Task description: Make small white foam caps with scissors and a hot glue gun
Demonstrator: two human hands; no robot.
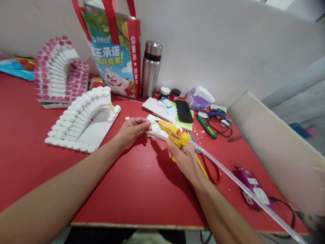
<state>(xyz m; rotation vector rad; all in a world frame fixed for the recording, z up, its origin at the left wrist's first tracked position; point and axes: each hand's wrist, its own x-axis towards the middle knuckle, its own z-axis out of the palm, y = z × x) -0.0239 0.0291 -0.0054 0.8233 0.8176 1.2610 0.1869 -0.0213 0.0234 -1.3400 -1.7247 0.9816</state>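
Observation:
My right hand [183,155] is wrapped round the handle of a yellow glue gun [172,131], with a long clear glue stick [228,173] running out of its back. Its nozzle points left, at the fingertips of my left hand [134,131], which pinch a small white piece [153,122]. White folded paper [161,130] lies beneath the nozzle. On the left stands a white curved staircase model [86,125] edged with round white pieces. Behind it is a similar model [54,74] with pink and white pieces.
At the back are a printed bag [114,57] and a steel bottle [151,69]. Pliers [215,169] lie beside my right wrist. A green cutter [207,126], cables and a purple power socket [254,189] are on the right.

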